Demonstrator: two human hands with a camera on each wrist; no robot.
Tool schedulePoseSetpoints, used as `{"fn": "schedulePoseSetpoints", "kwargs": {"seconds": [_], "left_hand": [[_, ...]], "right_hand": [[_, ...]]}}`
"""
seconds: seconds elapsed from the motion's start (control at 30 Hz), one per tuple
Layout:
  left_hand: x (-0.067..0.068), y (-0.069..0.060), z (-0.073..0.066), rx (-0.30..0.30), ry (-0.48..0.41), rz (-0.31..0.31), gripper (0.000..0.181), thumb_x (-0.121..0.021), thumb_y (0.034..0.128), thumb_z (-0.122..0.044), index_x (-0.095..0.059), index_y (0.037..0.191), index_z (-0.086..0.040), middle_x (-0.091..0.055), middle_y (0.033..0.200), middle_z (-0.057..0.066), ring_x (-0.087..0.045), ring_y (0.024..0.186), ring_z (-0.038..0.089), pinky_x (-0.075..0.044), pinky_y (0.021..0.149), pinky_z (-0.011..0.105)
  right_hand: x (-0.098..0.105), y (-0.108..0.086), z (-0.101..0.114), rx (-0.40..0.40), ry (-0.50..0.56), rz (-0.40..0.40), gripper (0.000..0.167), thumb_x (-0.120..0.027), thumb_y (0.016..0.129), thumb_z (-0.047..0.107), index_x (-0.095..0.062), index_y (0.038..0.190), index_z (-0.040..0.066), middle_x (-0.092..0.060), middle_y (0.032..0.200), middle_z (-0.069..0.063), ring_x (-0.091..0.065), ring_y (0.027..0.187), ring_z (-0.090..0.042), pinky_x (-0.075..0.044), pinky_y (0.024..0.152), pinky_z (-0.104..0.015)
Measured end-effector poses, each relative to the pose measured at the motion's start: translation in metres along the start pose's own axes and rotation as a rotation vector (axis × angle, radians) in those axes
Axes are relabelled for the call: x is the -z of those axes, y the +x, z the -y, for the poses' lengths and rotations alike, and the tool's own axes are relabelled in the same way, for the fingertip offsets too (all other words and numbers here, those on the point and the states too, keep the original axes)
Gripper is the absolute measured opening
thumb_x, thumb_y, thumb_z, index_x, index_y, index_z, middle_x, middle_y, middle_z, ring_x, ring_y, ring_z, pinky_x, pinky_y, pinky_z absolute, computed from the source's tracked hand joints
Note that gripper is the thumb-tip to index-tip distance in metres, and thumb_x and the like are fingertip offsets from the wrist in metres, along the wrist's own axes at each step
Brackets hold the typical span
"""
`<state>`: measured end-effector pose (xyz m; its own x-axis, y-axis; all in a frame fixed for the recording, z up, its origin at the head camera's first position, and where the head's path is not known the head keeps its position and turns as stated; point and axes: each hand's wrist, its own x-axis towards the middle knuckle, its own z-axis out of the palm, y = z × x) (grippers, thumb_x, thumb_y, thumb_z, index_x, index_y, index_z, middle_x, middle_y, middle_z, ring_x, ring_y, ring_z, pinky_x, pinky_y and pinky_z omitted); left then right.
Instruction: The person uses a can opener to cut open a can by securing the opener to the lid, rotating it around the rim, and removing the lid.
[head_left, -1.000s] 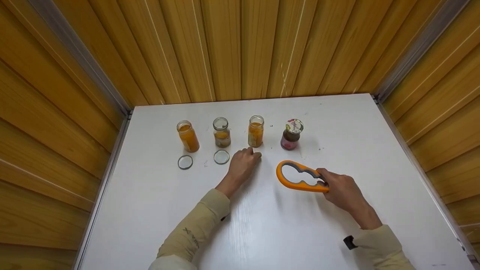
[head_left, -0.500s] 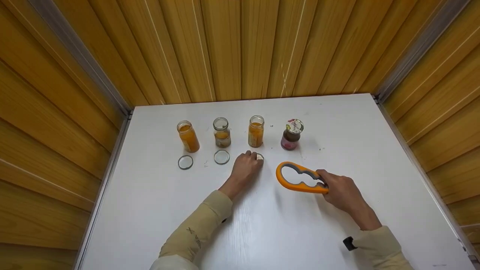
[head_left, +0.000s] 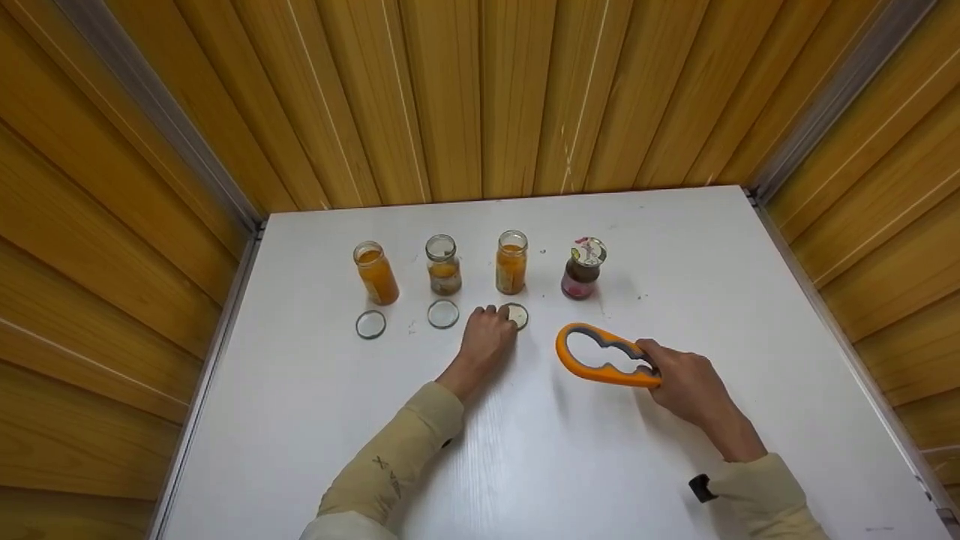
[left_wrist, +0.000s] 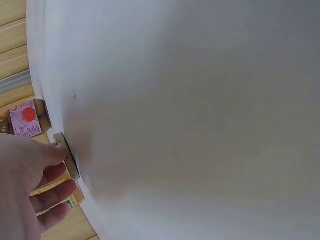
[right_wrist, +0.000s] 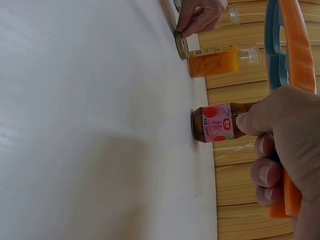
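Observation:
My left hand (head_left: 486,337) pinches the left edge of a round jar lid (head_left: 517,316) at the white tabletop, in front of the third jar. In the left wrist view the thumb presses on that lid (left_wrist: 71,165); part of the fingers is hidden behind it. My right hand (head_left: 688,384) grips the handles of an orange jar opener (head_left: 600,373) with grey notched inner edges, held above the table. Three lidless glass jars with orange contents, the left (head_left: 377,277), middle (head_left: 445,276) and third (head_left: 511,270), stand in a row. To their right is a pink-labelled jar (head_left: 579,283) with its lid on.
Two more lids lie flat, one lid (head_left: 370,324) before the left jar and another lid (head_left: 443,314) before the middle jar. Yellow wood-look walls (head_left: 510,97) enclose the white table (head_left: 315,420) at the back and both sides.
The left hand, with the lid, has come slightly nearer from the third jar's base, then shifted left, so more of the lid shows. The right hand and jar opener have hardly moved.

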<state>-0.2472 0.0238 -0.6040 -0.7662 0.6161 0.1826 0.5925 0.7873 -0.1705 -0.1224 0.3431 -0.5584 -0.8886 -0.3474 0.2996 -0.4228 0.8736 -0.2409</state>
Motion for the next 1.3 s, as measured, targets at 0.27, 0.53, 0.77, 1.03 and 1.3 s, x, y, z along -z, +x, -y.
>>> {"fn": "schedulePoseSetpoints", "kwargs": {"seconds": [0.27, 0.53, 0.77, 1.03, 1.3], "left_hand": [[-0.001, -0.005, 0.005, 0.053, 0.001, -0.012, 0.016, -0.066, 0.0971, -0.009, -0.081, 0.105, -0.01, -0.07, 0.102, 0.007, -0.068, 0.087, 0.024, -0.057, 0.074, 0.037], [0.004, -0.006, 0.006, 0.084, -0.078, -0.058, 0.017, -0.064, 0.0994, -0.016, -0.075, 0.11, -0.008, -0.069, 0.102, 0.007, -0.068, 0.089, 0.024, -0.057, 0.074, 0.038], [0.013, 0.0, 0.005, 0.13, -0.21, -0.05, 0.022, -0.064, 0.1031, -0.022, -0.072, 0.119, -0.009, -0.07, 0.108, 0.006, -0.067, 0.096, 0.023, -0.057, 0.081, 0.037], [0.022, 0.013, -0.003, 0.199, -0.374, -0.043, 0.027, -0.067, 0.1018, -0.021, -0.07, 0.127, -0.01, -0.071, 0.119, 0.006, -0.068, 0.102, 0.022, -0.057, 0.085, 0.036], [0.028, 0.028, -0.01, 0.32, -0.692, 0.01, 0.034, -0.068, 0.1008, -0.019, -0.064, 0.134, -0.014, -0.067, 0.125, 0.005, -0.067, 0.111, 0.021, -0.055, 0.095, 0.036]], "right_hand": [[0.001, -0.003, -0.007, 0.011, -0.004, -0.029, 0.044, -0.085, 0.079, -0.001, -0.064, 0.118, 0.007, -0.074, 0.084, -0.006, -0.059, 0.058, -0.013, -0.056, 0.055, -0.033], [0.004, -0.005, -0.014, 0.042, -0.019, -0.074, 0.049, -0.085, 0.074, -0.006, -0.063, 0.117, 0.004, -0.071, 0.081, -0.005, -0.058, 0.057, -0.013, -0.052, 0.051, -0.03], [0.004, -0.006, -0.017, 0.024, -0.015, -0.049, 0.047, -0.083, 0.077, -0.004, -0.062, 0.119, 0.004, -0.071, 0.083, -0.007, -0.058, 0.058, -0.013, -0.055, 0.053, -0.032], [0.009, -0.009, -0.024, -0.027, -0.004, -0.016, 0.05, -0.082, 0.077, -0.003, -0.062, 0.122, 0.004, -0.073, 0.089, -0.009, -0.062, 0.063, -0.016, -0.058, 0.059, -0.037], [0.013, -0.013, -0.028, -0.073, -0.008, 0.005, 0.053, -0.082, 0.074, 0.001, -0.062, 0.123, 0.005, -0.068, 0.083, -0.006, -0.054, 0.061, -0.013, -0.053, 0.057, -0.035]]}}
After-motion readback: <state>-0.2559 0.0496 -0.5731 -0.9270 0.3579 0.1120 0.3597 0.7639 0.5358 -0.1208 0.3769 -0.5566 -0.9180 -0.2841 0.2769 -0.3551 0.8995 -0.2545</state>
